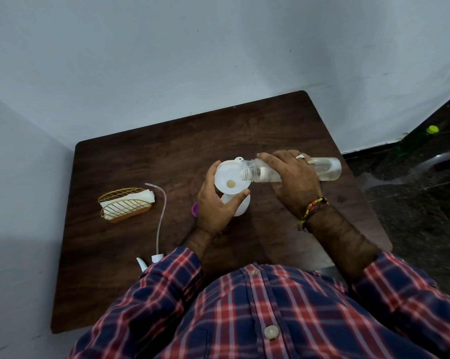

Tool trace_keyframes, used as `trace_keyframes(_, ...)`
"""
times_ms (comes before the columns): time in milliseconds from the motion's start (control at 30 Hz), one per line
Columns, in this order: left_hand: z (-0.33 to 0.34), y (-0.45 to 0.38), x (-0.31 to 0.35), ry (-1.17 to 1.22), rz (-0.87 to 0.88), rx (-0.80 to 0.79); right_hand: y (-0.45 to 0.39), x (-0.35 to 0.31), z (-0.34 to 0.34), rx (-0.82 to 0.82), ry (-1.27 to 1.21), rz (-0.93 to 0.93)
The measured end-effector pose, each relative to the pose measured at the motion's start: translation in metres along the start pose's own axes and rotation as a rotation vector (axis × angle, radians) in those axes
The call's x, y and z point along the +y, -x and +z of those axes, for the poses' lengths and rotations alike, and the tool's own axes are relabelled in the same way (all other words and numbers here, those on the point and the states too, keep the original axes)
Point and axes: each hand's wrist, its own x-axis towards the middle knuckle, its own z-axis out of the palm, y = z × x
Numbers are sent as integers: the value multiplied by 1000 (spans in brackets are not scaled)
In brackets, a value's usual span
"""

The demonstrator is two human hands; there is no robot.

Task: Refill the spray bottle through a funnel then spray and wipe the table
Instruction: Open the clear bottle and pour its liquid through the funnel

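White funnel (231, 180) seated in spray bottle (240, 207) mid-table (141, 255), steadied by left hand (216, 206) curled around; clear bottle (296, 171) gripped in right hand (293, 180), tipped over funnel.

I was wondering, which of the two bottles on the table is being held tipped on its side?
The clear bottle, gripped by the right hand. The white spray bottle stands upright under the funnel.

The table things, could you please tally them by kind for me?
Bottles: 2, the white spray bottle and the clear water bottle
Funnels: 1, the white funnel
Spray heads with tube: 1
Wire napkin holders: 1
Purple items, partly hidden: 1
Total: 6
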Motion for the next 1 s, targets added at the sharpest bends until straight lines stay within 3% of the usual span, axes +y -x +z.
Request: trace_keyframes(1000,1,1,4,13,2,9,0,1,0,17,6,-13)
